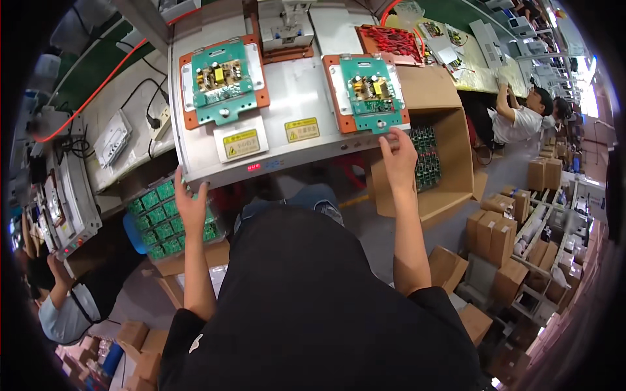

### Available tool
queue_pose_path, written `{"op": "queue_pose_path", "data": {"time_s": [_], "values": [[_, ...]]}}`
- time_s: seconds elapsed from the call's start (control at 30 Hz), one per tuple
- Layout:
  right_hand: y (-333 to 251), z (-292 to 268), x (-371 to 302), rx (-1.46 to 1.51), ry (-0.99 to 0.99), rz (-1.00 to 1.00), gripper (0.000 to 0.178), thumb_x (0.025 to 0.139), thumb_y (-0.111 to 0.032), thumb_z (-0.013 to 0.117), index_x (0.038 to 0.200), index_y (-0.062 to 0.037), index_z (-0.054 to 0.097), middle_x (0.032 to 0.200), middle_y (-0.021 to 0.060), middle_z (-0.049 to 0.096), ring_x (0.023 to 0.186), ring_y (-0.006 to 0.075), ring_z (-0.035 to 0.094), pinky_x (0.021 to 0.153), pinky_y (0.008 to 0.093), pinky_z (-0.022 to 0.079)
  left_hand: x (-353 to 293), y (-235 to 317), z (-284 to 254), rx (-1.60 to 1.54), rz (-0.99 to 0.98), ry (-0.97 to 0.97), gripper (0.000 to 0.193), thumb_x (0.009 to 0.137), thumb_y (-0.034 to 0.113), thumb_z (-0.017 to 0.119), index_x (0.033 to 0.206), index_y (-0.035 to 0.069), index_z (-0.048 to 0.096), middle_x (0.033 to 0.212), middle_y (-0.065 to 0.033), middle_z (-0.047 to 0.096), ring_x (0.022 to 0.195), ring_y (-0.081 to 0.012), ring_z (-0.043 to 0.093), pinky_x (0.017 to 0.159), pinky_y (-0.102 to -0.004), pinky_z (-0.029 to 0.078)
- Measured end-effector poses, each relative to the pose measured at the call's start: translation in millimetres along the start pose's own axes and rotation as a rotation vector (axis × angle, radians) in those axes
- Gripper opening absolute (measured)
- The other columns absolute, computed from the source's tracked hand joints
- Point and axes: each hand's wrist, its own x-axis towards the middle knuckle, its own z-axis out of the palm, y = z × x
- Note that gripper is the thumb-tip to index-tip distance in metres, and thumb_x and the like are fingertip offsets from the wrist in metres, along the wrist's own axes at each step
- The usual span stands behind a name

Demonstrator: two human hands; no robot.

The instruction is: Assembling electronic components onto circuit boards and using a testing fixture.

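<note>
My left hand [190, 207] is at the front left corner of a silver metal machine [287, 91], fingers apart and holding nothing. At the machine's front right corner is my right hand [399, 159], also open, its fingertips at the edge just below the right fixture. Two teal fixture plates on orange bases lie on the machine top. The left plate [225, 112] and the right plate [373, 119] each carry a circuit board; the left board [219, 76] and the right board [372, 87] both have yellow and black components.
A tray of green circuit boards [171, 221] stands below on the left. On the right an open cardboard box [450, 202] holds more boards. A red bin of parts [391, 44] lies behind it. Other people work at both sides; a seated person [521, 120] is at the far right bench.
</note>
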Motion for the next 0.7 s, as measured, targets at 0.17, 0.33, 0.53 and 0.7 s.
{"op": "queue_pose_path", "data": {"time_s": [0.17,0.33,0.53,0.7], "values": [[-5,6,28,-0.214,-0.214,-0.224,0.019,0.087,-0.019,0.071,0.099,-0.0058,0.063,0.085,0.0116,0.063,0.071,0.0301,0.063,0.065,0.0393,0.052,9,26,0,0.233,0.189,0.27,0.052,0.089,-0.004,0.059,0.139,0.002,0.047,0.137,-0.0117,0.05,0.119,-0.0228,0.054,0.092,-0.0309,0.049],[3,-3,43,-0.294,-0.358,-0.384,0.032,0.09,-0.028,0.069,0.112,-0.0058,0.063,0.097,0.0166,0.067,0.085,0.0354,0.066,0.073,0.0443,0.053,-20,97,80,0.402,0.256,0.372,0.048,0.084,0.011,0.065,0.129,-0.001,0.055,0.132,-0.0234,0.053,0.125,-0.0407,0.049,0.111,-0.0455,0.036],[1,36,74,-0.509,-0.503,-0.55,0.029,0.09,-0.03,0.065,0.077,-0.0059,0.057,0.07,0.011,0.066,0.064,0.0364,0.064,0.061,0.0486,0.05,-22,120,156,0.182,0.452,0.156,0.045,0.082,-0.005,0.061,0.125,0.007,0.06,0.137,-0.016,0.051,0.125,-0.0327,0.053,0.103,-0.0382,0.046],[3,47,92,-0.443,-0.501,-0.635,0.035,0.086,-0.037,0.07,0.073,-0.007,0.056,0.064,0.0114,0.061,0.061,0.0364,0.062,0.058,0.0487,0.049,-32,126,186,0.169,0.53,0.208,0.041,0.082,-0.009,0.059,0.12,0.007,0.062,0.134,-0.0149,0.052,0.124,-0.0319,0.054,0.099,-0.0366,0.049]]}}
